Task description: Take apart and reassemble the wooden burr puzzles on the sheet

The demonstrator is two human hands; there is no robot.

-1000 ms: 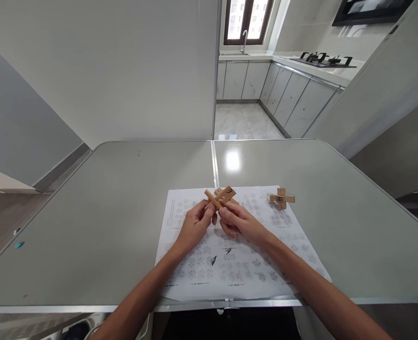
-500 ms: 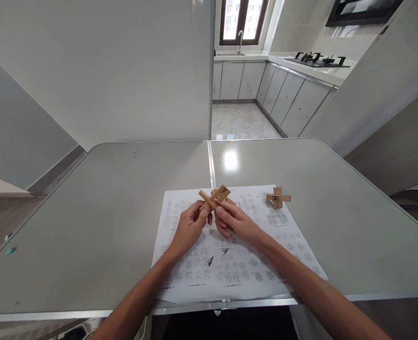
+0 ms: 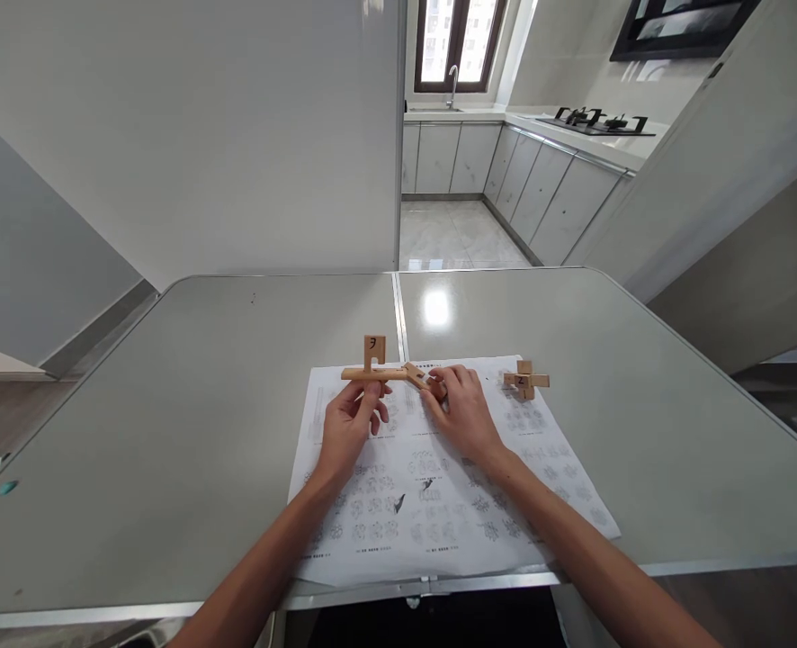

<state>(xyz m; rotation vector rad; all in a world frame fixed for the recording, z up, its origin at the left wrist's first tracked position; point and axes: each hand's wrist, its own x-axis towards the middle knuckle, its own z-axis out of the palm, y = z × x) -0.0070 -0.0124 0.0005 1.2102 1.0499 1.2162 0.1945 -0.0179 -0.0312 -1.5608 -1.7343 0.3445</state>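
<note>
tan wooden notched puzzle sticks (image 3: 378,369) were pinched crosswise in the left hand (image 3: 348,425) over the printed white paper sheet (image 3: 439,486). right hand (image 3: 462,409) closed on another stick piece beside them; loose joint likely could slip apart if the pinch eased.

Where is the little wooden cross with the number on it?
The small wooden cross lies on the printed sheet, just right of the right hand.
</note>
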